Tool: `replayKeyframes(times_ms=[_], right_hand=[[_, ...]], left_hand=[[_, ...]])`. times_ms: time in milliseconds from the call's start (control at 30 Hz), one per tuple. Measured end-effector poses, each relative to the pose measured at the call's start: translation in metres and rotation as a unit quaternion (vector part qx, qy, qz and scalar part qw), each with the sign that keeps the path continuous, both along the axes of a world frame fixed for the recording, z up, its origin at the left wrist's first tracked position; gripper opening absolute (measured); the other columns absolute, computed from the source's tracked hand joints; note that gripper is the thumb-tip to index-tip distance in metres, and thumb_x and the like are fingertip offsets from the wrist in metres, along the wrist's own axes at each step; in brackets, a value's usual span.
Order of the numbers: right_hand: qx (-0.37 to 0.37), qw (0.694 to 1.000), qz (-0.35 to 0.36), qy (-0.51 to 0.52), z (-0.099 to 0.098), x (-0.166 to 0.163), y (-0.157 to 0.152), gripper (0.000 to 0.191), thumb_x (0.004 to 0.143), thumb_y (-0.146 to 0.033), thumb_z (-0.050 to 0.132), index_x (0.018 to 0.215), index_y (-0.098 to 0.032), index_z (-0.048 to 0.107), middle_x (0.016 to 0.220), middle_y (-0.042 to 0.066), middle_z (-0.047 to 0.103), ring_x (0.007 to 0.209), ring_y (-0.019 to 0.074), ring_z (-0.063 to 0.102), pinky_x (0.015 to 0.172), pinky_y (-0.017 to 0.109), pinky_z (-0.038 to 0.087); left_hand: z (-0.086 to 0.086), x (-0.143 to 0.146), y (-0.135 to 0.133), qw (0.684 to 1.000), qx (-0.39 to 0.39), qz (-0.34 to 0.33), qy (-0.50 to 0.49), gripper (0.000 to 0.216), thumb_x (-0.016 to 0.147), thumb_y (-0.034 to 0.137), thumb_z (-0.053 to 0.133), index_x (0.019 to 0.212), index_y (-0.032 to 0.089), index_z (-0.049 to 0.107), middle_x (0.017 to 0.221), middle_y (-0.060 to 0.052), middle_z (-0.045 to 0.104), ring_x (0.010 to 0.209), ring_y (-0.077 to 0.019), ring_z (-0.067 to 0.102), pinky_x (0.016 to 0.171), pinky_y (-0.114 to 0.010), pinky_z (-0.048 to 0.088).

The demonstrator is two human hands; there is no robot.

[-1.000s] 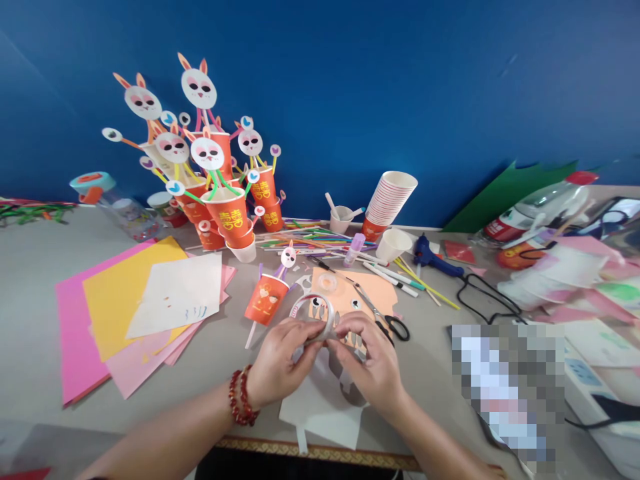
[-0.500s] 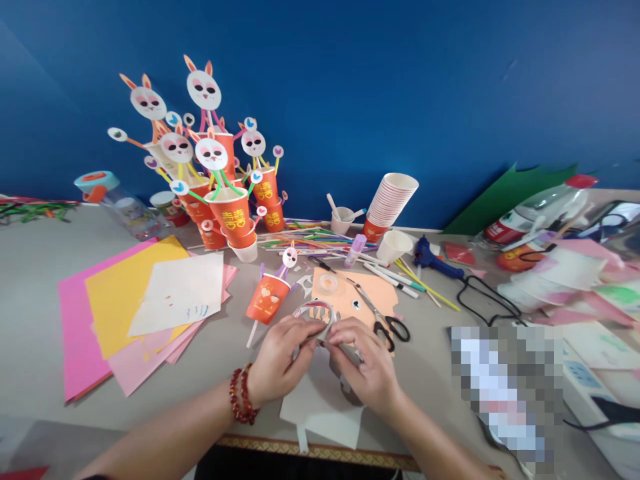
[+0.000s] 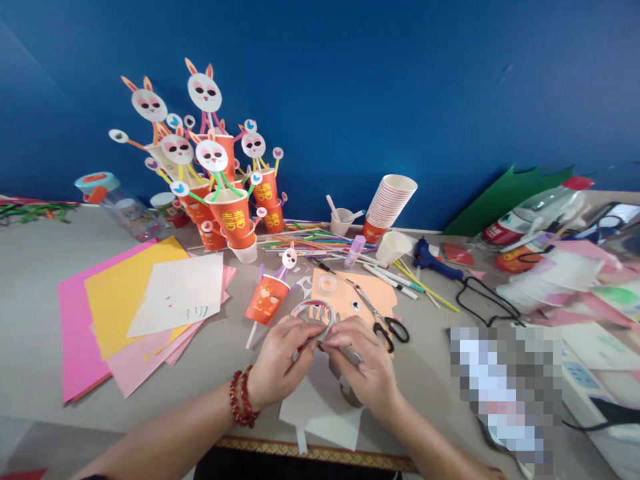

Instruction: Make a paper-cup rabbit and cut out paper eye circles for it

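Observation:
My left hand (image 3: pixel 280 363), with a red bead bracelet on the wrist, grips a roll of tape (image 3: pixel 315 313) by its near rim. My right hand (image 3: pixel 365 367) pinches the same roll from the right, its fingers closed at the tape's edge. Both hands hover over a white paper cut-out (image 3: pixel 325 407) near the table's front edge. Just beyond the roll lies an orange paper sheet (image 3: pixel 360 293) with scissors (image 3: pixel 385 323) on it. A tipped red paper cup with a small bunny head (image 3: pixel 267 297) lies left of the roll.
Red cups with paper bunny heads (image 3: pixel 220 187) cluster at the back left. Pink, yellow and white sheets (image 3: pixel 140 300) lie at left. A stack of paper cups (image 3: pixel 390 200), straws, markers and a blue glue gun (image 3: pixel 435 257) fill the middle back. Clutter and a bottle (image 3: pixel 535 210) stand at right.
The tape roll has dropped slightly and my hands have drawn closer together on it. Nothing else on the table has moved.

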State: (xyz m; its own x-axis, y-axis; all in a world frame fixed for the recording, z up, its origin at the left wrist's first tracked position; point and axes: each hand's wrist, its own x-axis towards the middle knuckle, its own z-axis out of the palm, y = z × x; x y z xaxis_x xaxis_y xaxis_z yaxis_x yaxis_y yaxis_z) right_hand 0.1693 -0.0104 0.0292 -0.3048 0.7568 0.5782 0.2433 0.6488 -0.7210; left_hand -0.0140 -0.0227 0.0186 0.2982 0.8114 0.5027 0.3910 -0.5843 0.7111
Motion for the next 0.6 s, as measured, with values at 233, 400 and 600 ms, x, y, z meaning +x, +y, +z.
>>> replayKeyframes(times_ms=[233, 400, 600], right_hand=[[0.023, 0.999, 0.015, -0.046, 0.0, 0.004, -0.002, 0.016, 0.088, -0.008, 0.055, 0.091, -0.023, 0.06, 0.086, 0.005, 0.067, 0.084, 0.0206, 0.062, 0.076, 0.036, 0.05], [0.063, 0.997, 0.041, -0.016, 0.002, 0.003, -0.006, 0.021, 0.085, -0.005, 0.056, 0.095, -0.023, 0.06, 0.085, 0.005, 0.065, 0.079, 0.0201, 0.061, 0.073, 0.037, 0.05], [-0.021, 0.99, -0.009, 0.137, 0.002, 0.016, 0.003, 0.014, 0.088, -0.01, 0.056, 0.09, -0.024, 0.061, 0.079, 0.003, 0.06, 0.078, 0.0185, 0.058, 0.068, 0.032, 0.049]], left_hand=[[0.008, 0.001, -0.002, 1.0, -0.011, -0.02, -0.019, 0.03, 0.091, 0.009, 0.047, 0.115, 0.018, 0.061, 0.086, -0.007, 0.071, 0.077, -0.0182, 0.063, 0.074, -0.033, 0.048], [0.01, 0.005, -0.008, 0.992, -0.076, -0.026, -0.099, 0.024, 0.092, 0.013, 0.049, 0.108, 0.019, 0.067, 0.078, -0.004, 0.071, 0.077, -0.0175, 0.064, 0.075, -0.031, 0.049], [0.017, -0.005, -0.002, 0.966, -0.141, 0.027, -0.216, 0.027, 0.097, 0.022, 0.045, 0.115, 0.017, 0.064, 0.07, -0.002, 0.068, 0.06, -0.0131, 0.06, 0.055, -0.024, 0.046]])
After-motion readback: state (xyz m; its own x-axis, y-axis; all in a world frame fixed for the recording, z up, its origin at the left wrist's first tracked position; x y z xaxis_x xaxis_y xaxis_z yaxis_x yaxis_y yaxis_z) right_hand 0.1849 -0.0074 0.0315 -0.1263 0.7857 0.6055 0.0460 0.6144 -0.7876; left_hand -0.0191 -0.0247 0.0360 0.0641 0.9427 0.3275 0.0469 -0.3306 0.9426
